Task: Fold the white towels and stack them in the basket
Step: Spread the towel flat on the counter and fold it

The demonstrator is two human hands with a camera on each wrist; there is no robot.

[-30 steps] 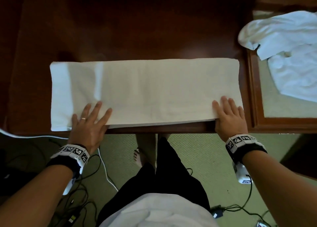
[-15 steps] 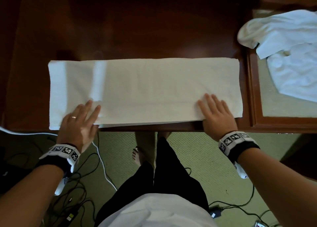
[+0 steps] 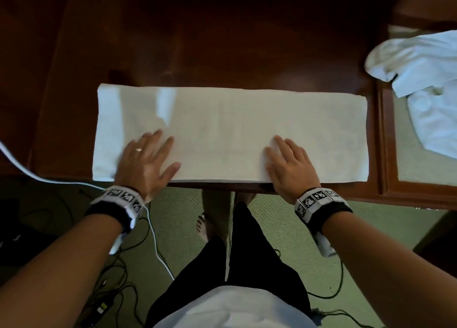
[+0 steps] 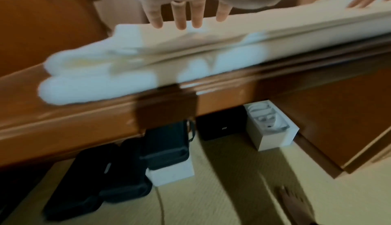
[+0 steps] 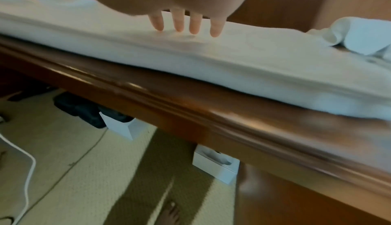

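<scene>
A: Where does the towel [image 3: 230, 132] lie relative to the two hands?

B: It is folded into a long strip on the table [image 3: 222, 43], its long axis running along the near edge, left to right. Both hands rest flat on its near half. The left hand [image 3: 146, 164] sits toward the strip's left end, the right hand [image 3: 289, 166] right of its middle. The left wrist view shows that hand's fingers [image 4: 180, 19] straight and spread, tips on the cloth; the right wrist view shows the other hand's fingers [image 5: 194, 24] the same. Neither hand clamps anything.

A: Which hand is nearer an end?

B: The left hand, close to the left end. The right end lies well beyond the right hand, toward the table's right edge. If the next fold brings one end across the other, the left hand looks better placed to take a corner.

A: What differs from half a second ago?

B: Both hands have slid inward along the strip, the right one further, leaving the right end uncovered. A second ago the right hand pressed at that end. The towel itself has not shifted.

A: And the rest?

B: A loose pile of white towels [image 3: 425, 85] lies beyond the right edge. No basket is in view.
</scene>
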